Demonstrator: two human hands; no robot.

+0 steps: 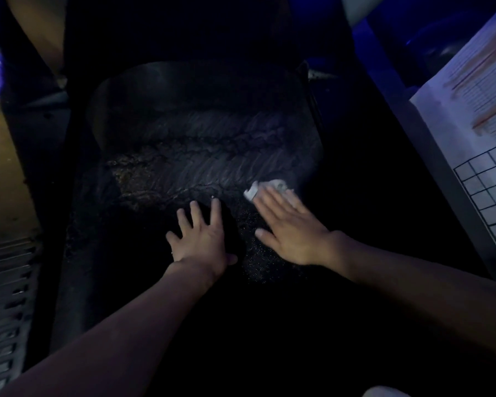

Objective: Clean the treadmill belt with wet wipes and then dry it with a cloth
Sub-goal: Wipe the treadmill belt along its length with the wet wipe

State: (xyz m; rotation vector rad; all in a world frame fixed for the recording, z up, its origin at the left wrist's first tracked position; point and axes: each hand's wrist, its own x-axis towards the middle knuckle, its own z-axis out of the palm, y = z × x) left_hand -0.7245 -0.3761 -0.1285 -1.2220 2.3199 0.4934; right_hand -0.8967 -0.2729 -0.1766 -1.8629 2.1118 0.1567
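Two hands on one belt [198,156]: left hand [201,239] fingers spread, right hand [292,233] fingers flat on one wipe [278,186] (crumpled)

Bare left forearm [121,325] and bare right forearm [413,285]; thin ring [171,253] glinting on an outer finger of the left hand [202,239].

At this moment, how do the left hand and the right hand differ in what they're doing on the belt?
The right hand presses a crumpled white wipe under its fingertips; the left hand lies bare with nothing under it. The left hand's fingers are spread wide, the right hand's lie closer together. The right hand is near the belt's right edge, the left hand nearer its middle. Both lie palm down, fingers straight, on the treadmill belt.
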